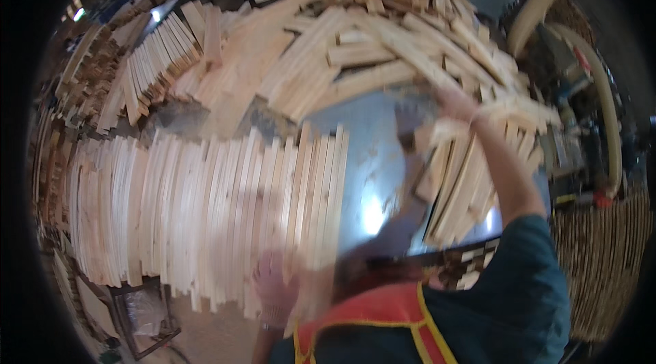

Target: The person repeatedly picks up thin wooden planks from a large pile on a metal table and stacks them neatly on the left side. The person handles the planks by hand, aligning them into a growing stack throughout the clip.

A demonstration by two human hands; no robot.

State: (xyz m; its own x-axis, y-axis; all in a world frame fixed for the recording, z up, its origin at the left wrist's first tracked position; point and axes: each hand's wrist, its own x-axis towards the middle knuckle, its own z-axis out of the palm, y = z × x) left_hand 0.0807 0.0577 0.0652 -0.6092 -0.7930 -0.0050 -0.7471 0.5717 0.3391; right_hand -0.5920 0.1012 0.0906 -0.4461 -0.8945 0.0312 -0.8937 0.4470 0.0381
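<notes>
A long row of narrow wooden strips (225, 186), standing side by side, fills the left part of the metal table. My left hand (277, 287), slightly blurred, is at the near ends of this row, fingers apart and resting against the wood. Stretched out to the far right, my right hand (456, 104) is at the edge of a loose heap of wooden boards (369, 53). Motion smears its fingers, so whether they grip a board cannot be made out. Below my right forearm lies a smaller bunch of strips (459, 183).
Bare metal tabletop (372, 159) shows between the row and the bunch. Farther left are stacked strips (160, 53). A pale flexible hose (605, 101) curves down at the right, above a stack of thin slats (605, 261). A dark frame (140, 319) stands at lower left.
</notes>
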